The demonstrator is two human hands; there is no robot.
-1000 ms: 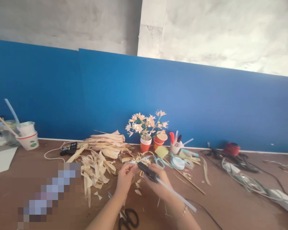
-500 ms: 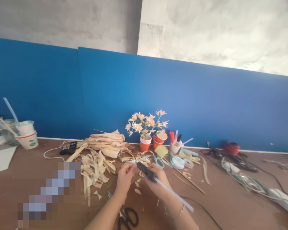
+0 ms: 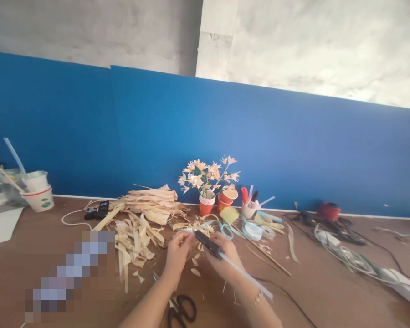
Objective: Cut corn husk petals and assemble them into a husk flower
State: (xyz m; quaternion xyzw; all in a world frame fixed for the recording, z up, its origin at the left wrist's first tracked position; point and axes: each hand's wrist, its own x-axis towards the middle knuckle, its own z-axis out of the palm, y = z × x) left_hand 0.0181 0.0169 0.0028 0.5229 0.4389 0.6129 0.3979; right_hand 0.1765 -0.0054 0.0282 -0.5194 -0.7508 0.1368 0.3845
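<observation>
My right hand (image 3: 227, 259) is wrapped round a black glue gun (image 3: 208, 243), with a long translucent glue stick (image 3: 248, 276) poking out of its back end toward me. The gun's tip points left, at the fingers of my left hand (image 3: 178, 255). Those left fingers are pinched together; whatever they hold is too small or hidden to make out. Beneath my left forearm lie black-handled scissors (image 3: 181, 310), partly covered by it. Small pale husk pieces (image 3: 195, 272) are scattered between my hands. Just beyond my left hand spreads a heap of dried corn husk strips (image 3: 138, 239).
At the back, pale flowers (image 3: 208, 175) stand in a red paper cup (image 3: 206, 207). Rolls of tape (image 3: 253, 231) and a cup of pens (image 3: 248, 210) sit to their right. Cables and a power strip (image 3: 401, 287) lie far right. White cups (image 3: 39, 199) stand far left.
Both hands hold nearly the same pose, the glue gun's tip still beside my left fingers. The whole view has shifted very slightly.
</observation>
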